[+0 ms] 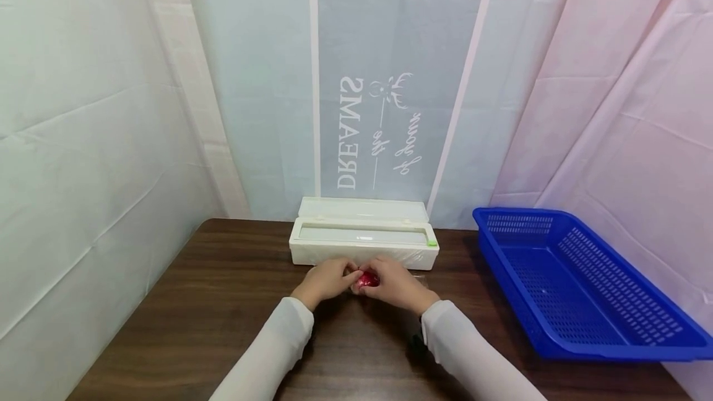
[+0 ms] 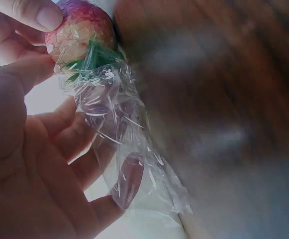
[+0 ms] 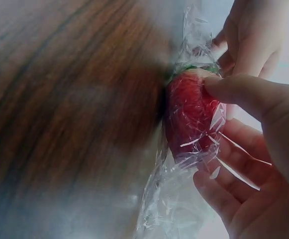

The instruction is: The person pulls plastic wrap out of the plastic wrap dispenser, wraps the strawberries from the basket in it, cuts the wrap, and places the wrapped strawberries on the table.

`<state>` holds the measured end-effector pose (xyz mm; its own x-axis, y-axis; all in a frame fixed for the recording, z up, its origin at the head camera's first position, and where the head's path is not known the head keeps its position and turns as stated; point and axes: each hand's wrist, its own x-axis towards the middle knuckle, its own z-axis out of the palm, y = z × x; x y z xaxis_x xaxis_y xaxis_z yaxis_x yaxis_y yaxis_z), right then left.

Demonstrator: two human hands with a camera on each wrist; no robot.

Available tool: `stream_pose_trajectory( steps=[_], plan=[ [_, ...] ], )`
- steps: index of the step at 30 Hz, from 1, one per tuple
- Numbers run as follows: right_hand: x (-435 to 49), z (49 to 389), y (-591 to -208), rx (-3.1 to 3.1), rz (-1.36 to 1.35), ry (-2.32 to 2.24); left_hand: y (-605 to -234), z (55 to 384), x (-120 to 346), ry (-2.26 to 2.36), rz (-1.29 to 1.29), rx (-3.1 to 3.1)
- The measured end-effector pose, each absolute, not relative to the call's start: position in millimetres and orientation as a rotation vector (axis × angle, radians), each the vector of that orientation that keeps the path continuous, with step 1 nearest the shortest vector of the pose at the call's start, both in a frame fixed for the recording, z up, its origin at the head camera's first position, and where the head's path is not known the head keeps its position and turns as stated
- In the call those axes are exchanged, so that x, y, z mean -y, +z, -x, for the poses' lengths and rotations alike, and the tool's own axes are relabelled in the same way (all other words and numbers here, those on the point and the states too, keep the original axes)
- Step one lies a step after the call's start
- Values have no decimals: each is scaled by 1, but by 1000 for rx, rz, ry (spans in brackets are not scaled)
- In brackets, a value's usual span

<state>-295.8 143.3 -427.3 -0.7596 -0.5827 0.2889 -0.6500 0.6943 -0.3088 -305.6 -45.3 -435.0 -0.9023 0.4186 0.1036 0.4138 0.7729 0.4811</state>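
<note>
A red strawberry-like fruit [image 3: 194,114] with a pale top and green leaves is wrapped in clear cling film [image 2: 114,104], close to the dark table. My right hand [image 1: 395,286] holds it, thumb pressed on its red side and fingers behind. From the other side, my left hand [image 1: 328,279] grips it near the leafy end; its thumb tip touches the fruit and the other fingers lie behind the crinkled film. Loose film trails out past both ends. Just beyond the hands stands a white cling film dispenser [image 1: 364,254], lid raised, with a green slider [image 1: 432,243].
A blue perforated basket [image 1: 585,283] stands at the right of the brown wooden table [image 1: 223,302]. Grey printed cloth [image 1: 390,48] hangs behind the dispenser, and white cloth [image 1: 83,141] hangs at the left.
</note>
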Motion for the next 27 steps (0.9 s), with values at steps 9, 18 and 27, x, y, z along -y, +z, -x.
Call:
stream_pose_trajectory(
  steps=[9,18,27],
  plan=[
    [-143,300,-430,2745,-963,666,-434,304,61,819,-644,-2898],
    [-142,300,-431,2736,-955,659,-436,306,74,902,-698,-2898],
    [-145,295,-430,2686,-992,678,-420,299,99,1111,-637,-2944]
  ],
)
